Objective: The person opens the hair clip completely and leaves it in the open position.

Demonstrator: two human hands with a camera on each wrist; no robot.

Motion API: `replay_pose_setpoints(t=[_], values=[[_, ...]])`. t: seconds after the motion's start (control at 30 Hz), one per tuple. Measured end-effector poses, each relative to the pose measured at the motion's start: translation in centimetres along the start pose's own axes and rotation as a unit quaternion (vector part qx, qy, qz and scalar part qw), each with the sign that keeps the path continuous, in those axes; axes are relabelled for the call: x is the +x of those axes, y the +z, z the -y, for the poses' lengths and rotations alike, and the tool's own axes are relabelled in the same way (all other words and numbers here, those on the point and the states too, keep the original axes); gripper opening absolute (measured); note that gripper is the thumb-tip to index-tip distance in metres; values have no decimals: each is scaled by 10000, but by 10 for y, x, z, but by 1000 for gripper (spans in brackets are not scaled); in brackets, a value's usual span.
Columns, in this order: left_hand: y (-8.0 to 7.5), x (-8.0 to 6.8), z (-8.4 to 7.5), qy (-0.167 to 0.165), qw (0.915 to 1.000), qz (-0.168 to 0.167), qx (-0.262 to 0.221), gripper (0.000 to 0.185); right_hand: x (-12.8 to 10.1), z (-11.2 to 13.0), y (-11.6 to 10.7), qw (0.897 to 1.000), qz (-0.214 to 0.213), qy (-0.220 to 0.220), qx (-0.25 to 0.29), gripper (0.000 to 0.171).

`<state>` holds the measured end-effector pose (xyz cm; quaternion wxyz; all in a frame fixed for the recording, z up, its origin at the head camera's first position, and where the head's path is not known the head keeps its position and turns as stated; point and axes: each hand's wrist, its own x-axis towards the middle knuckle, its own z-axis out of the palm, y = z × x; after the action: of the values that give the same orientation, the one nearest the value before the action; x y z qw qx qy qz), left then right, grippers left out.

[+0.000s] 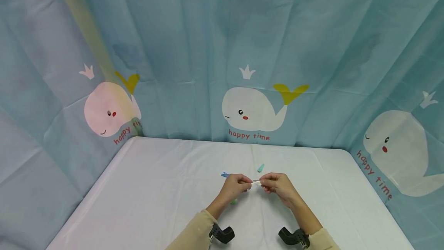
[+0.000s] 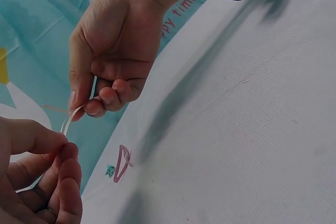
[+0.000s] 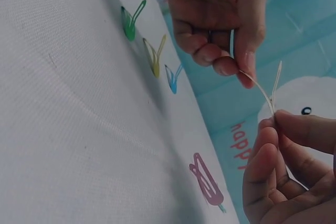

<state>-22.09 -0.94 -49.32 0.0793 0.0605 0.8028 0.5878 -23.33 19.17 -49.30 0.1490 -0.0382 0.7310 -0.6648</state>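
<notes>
Wrist cameras: black mounts (image 1: 222,233) sit on both your forearms, nearest the head view, just past your beige sleeves (image 1: 194,228).
Left hand: your left hand (image 1: 235,186) pinches one end of a white snap hair clip (image 1: 256,182) between thumb and forefinger; the other fingers are curled under, clear of the clip.
Right hand: your right hand (image 1: 277,186) pinches the opposite end, thumb on top, remaining fingers folded in toward the palm.
Clip position: held in the air between both hands, above the white tablecloth (image 1: 156,188), not touching it. In the right wrist view the clip (image 3: 265,90) shows two thin legs meeting at the end your right fingertips hold.
Reason for hold (judgement): gripping both ends lets you flex the thin metal; one hand alone would give no leverage.
Loose clips: green clip (image 3: 131,20), yellow clip (image 3: 155,56) and blue clip (image 3: 173,77) lie in a row on the cloth near the far edge; a pink clip (image 3: 207,182) lies apart, nearer the right wrist camera. Spread flat and separate, likely so each can be picked singly.
Teal clip: one more (image 1: 260,168) lies beyond your hands.
Backdrop: blue whale-print curtain (image 1: 254,109) hangs behind the table.
</notes>
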Motion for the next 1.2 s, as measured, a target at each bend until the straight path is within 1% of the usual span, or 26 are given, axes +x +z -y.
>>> replay_pose_setpoints(t=[0.37, 0.47, 0.7, 0.97, 1.1, 1.2], values=[[4, -2, 0, -82, 9999, -2, 105, 11, 1, -5, -2, 9999, 26, 70, -121, 31], [5, 0, 1, -35, 9999, -1, 150, 10, 1, -6, -4, 9998, 57, 60, -168, 30], [9, 3, -1, -23, 9991, 128, 407, 7, -2, -5, -10, 9995, 138, 80, -254, 33], [9, 4, -2, 13, 9975, 176, 681, 6, 0, -5, -13, 9983, 253, 119, -507, 29], [11, 7, -1, 38, 9951, 151, 981, 4, 2, -8, -13, 9967, 219, 112, -779, 27], [14, 9, -1, 56, 9911, 167, 1317, 4, 3, -11, -13, 9948, 144, 110, -1006, 23]])
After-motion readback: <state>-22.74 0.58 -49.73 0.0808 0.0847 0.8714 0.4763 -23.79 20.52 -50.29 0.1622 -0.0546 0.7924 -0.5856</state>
